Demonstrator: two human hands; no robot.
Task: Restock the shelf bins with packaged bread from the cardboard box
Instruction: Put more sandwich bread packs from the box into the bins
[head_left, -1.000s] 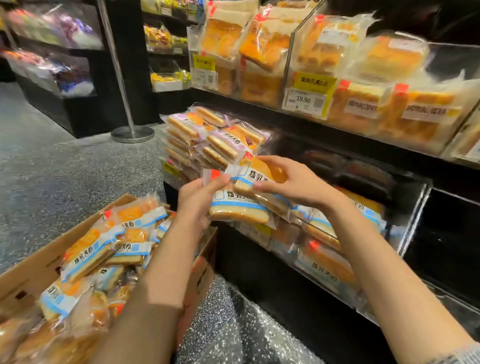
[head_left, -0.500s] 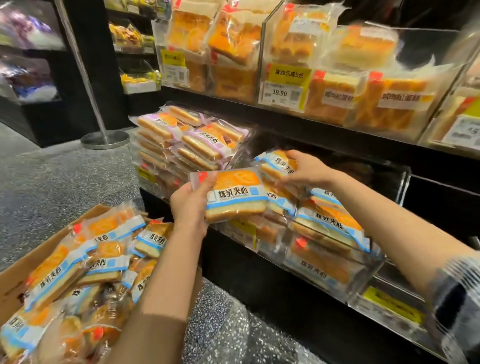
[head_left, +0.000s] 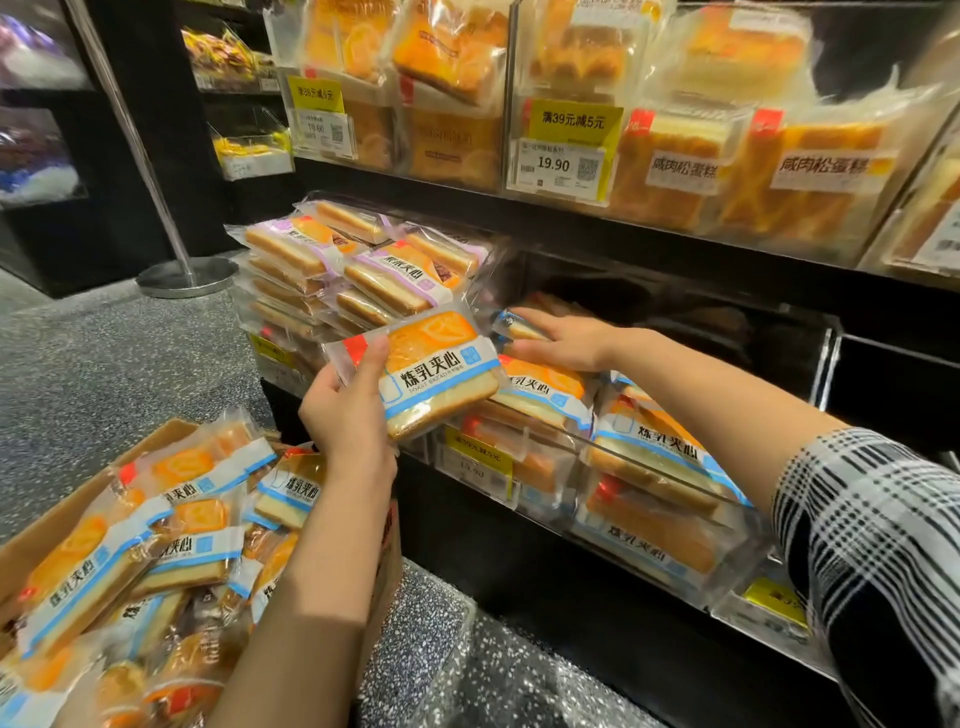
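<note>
- Gripping a blue-banded bread pack (head_left: 436, 376) by its left end, the left hand (head_left: 345, 410) had its thumb over the top and its fingers curled beneath; the pack hung in the air just in front of the clear shelf bin (head_left: 670, 465).
- Reaching deeper in, the right hand (head_left: 563, 343) lay on another pack (head_left: 517, 327) at the back of that bin, fingers stretched fairly flat; whether it pinched the wrapper or only pressed it could not be told.
- More packs filled the cardboard box (head_left: 150, 439) at lower left, so plenty of restocking looked left to do.
- Risk, as I judged it: the wrappers looked slick, and a pack held by one end could twist loose and drop to the floor.
- Second risk: the bin already held several layers, so one more pushed in carelessly could shove front packs over the low clear lip.
- Room: dark space stood open above and behind the stack, under the upper shelf (head_left: 649, 228); the purple-banded stack (head_left: 358, 265) crowded the left side, and the bin's right wall closed the other.
</note>
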